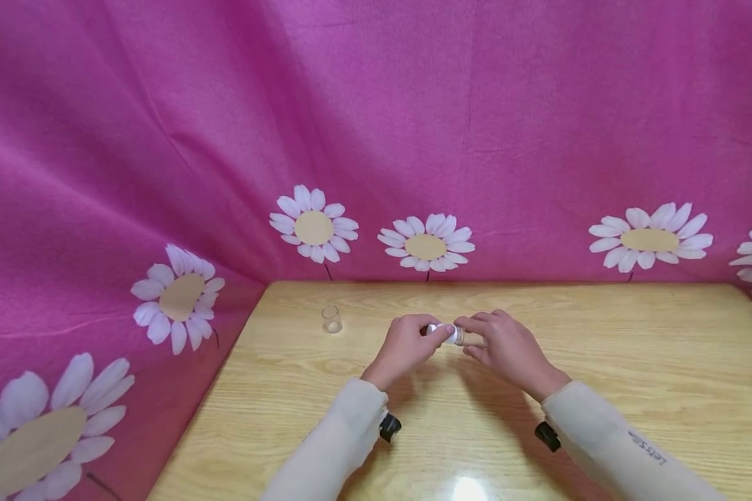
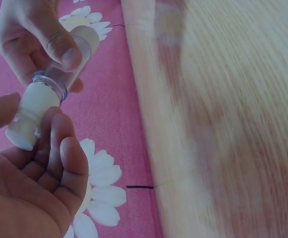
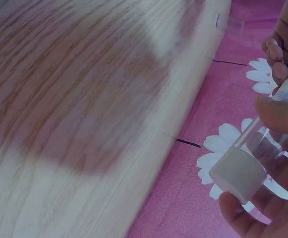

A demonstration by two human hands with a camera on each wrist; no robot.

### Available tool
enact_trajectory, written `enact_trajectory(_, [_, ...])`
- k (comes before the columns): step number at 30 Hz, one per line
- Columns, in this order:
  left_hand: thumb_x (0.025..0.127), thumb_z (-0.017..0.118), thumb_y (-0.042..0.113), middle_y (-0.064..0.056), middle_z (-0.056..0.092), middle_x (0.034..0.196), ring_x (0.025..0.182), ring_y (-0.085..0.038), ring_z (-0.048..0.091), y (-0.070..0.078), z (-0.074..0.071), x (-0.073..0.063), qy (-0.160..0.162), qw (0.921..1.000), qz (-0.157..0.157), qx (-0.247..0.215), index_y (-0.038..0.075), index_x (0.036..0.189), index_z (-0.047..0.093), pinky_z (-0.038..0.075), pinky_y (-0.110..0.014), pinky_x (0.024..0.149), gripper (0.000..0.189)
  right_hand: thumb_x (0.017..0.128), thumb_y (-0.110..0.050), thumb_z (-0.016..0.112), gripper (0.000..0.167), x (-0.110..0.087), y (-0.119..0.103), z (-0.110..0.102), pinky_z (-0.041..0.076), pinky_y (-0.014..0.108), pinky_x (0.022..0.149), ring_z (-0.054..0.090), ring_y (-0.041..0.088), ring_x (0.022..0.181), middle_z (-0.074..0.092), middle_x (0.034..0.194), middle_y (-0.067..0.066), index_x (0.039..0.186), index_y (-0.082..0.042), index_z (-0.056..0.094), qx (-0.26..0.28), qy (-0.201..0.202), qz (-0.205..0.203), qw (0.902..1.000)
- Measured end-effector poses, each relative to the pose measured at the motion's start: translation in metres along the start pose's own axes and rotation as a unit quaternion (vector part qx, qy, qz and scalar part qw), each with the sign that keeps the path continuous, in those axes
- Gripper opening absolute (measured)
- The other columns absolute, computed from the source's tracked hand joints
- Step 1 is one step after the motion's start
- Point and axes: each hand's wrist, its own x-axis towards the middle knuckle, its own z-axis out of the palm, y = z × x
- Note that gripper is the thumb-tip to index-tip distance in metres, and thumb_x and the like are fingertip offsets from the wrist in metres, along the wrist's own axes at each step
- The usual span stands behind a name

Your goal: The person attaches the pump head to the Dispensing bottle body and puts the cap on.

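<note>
Daisy-print fabric (image 1: 526,139) backs a wood-grain table (image 1: 652,355); above it, a clear bottle (image 1: 460,335) lies crosswise between hands, the left hand (image 1: 410,346) pinching its white top (image 2: 37,100), the right hand (image 1: 510,348) curled around its body.

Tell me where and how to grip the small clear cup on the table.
Pinch the clear cup by opposite sides of its wall, probably coming from its right with the left hand, the nearer, once free: the cup seems to stand upright on the table, round, with free space about it.
</note>
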Motion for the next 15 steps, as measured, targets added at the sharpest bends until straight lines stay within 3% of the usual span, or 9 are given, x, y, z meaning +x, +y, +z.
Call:
enact_trajectory(7, [0.096,0.062,0.041,0.000,0.065,0.073,0.064,-0.007,0.056,-0.0009,-0.0018,-0.0029,-0.006,0.9997,-0.011,-0.023,0.012,0.089,0.071,0.045,-0.023,0.057,0.032,0.075,-0.013,0.085,0.040,0.0029,-0.0007,0.0049,0.055,0.042,0.069,0.063,0.024,0.086,0.076,0.099,0.006,0.113,-0.011,0.072,0.000,-0.014,0.005,0.9999])
enact_trajectory(15, [0.095,0.063,0.041,0.002,0.065,0.078,0.068,-0.008,0.056,0.0003,-0.0018,-0.0028,-0.005,0.9992,-0.021,-0.032,0.015,0.096,0.071,0.047,-0.022,0.059,0.028,0.075,-0.013,0.084,0.041,0.0043,-0.0004,0.0048,0.054,0.041,0.068,0.062,0.024,0.084,0.076,0.102,0.007,0.115,-0.009,0.072,0.005,-0.014,0.006,0.9999])
